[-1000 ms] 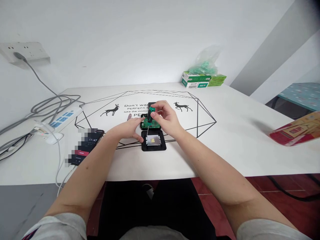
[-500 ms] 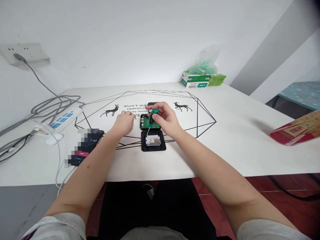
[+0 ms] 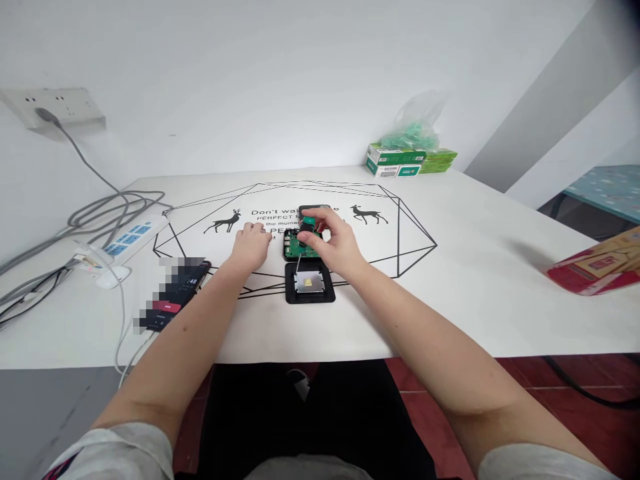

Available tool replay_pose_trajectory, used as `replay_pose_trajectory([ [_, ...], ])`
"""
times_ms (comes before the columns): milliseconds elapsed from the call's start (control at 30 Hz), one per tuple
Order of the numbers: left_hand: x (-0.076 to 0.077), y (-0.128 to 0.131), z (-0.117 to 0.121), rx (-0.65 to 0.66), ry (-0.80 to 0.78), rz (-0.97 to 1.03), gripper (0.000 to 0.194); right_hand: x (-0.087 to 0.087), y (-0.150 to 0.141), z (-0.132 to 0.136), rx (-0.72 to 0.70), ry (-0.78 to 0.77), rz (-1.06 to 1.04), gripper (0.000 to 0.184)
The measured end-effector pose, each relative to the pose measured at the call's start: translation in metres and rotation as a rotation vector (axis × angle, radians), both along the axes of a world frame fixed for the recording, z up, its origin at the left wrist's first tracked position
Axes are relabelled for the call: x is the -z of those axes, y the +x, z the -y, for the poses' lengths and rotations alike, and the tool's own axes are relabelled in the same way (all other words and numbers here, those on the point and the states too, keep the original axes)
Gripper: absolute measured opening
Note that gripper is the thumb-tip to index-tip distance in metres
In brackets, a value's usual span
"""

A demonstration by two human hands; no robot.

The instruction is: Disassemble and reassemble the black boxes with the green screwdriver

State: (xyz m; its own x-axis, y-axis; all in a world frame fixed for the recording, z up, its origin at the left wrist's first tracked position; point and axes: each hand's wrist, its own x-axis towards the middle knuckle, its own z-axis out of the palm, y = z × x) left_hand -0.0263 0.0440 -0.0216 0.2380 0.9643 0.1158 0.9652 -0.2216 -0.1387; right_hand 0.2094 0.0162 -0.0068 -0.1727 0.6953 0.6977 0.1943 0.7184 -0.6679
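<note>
My right hand (image 3: 340, 243) is closed round the green-and-black handle of a screwdriver (image 3: 306, 230). Its thin shaft slants down to the upper left corner of a silver metal plate (image 3: 316, 285), which has a small pale square in its middle. That plate lies in a black case part (image 3: 292, 295) near the table's front. Just behind it sits a green circuit board (image 3: 291, 246) in a black housing, partly covered by my right hand. To the left of the board, my left hand (image 3: 251, 248) rests on the table, fingers bent and slightly apart, with tiny dark specks by its fingertips.
Behind my right hand lies another black piece (image 3: 314, 208). A phone (image 3: 183, 287) and a white power strip (image 3: 133, 238) with tangled cables are at left. Green-and-white boxes (image 3: 395, 160) topped by a plastic bag stand at the back. A red package (image 3: 595, 267) is at right.
My right index finger has drawn in from the left to the top of the screwdriver handle, whose green end looks turned. My left hand stays in place. The whole view has shifted slightly.
</note>
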Motion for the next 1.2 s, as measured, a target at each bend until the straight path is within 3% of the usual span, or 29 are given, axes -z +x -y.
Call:
replay_pose_trajectory([
  [100,0.001,-0.001,-0.003,0.021,0.006,0.034,0.034,0.000,0.000,0.003,-0.006,0.043,0.036,0.041],
  [300,0.002,-0.005,-0.007,0.046,0.019,0.051,0.029,0.001,-0.001,0.002,-0.080,-0.019,0.007,0.040],
  [567,0.000,-0.002,-0.006,0.086,0.056,0.100,0.026,-0.001,-0.003,0.002,-0.055,0.006,0.012,0.035],
  [700,-0.012,0.002,-0.003,0.110,0.134,0.301,0.021,-0.004,-0.002,0.004,-0.091,-0.002,0.007,0.033],
  [800,-0.020,0.005,0.002,0.133,0.170,0.458,0.028,-0.004,-0.002,0.005,-0.169,-0.069,-0.019,0.037],
  [933,-0.023,0.009,0.008,0.154,0.142,0.492,0.033,-0.003,-0.003,0.004,-0.274,-0.168,-0.015,0.043],
  [1100,-0.020,0.012,0.009,0.190,0.085,0.489,0.012,0.002,-0.005,0.002,-0.203,-0.089,0.006,0.045],
  [1200,-0.018,0.011,0.009,0.219,0.050,0.493,0.012,0.003,-0.007,0.002,-0.198,-0.067,0.015,0.045],
])
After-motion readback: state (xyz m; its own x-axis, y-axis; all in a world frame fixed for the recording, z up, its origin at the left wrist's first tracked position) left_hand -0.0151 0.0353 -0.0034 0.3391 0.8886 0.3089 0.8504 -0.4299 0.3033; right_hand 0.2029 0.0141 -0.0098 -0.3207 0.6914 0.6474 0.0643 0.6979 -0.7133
